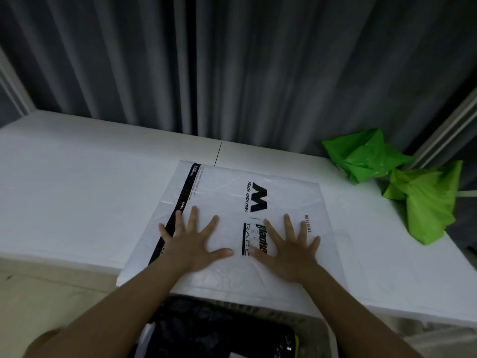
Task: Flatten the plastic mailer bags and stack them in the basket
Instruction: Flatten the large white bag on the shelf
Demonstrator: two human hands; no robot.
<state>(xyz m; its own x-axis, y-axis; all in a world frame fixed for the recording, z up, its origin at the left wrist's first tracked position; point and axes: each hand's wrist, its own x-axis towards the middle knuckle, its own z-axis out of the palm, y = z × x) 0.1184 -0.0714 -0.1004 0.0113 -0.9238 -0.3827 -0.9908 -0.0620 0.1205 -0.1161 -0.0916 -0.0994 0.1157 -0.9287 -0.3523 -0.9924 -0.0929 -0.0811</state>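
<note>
White mailer bag [247,202] w/ black print lies flat on the white table [77,189], centre-right, its near edge hanging just over the table's front edge. Black strip runs along the bag's left edge. Left hand [192,248] presses palm-down on the bag's left part, fingers straight & spread wide, outer fingers lying on the black strip. Right hand [286,254] presses palm-down on the right part, fingers also straight & spread, partly covering the printed logo; thumbs point at each other w/ a narrow gap between. Two crumpled green mailer bags [366,156] [428,202] sit at the table's far right, touching each other, well apart from the white bag; the nearer one reaches the table's right edge. Left half of the table is bare surface. Grey curtain [232,60] hangs behind the table's back edge. Below the front edge, btw the forearms, a basket [317,329] holds dark bags [219,332]; its rim is only partly in view.
</note>
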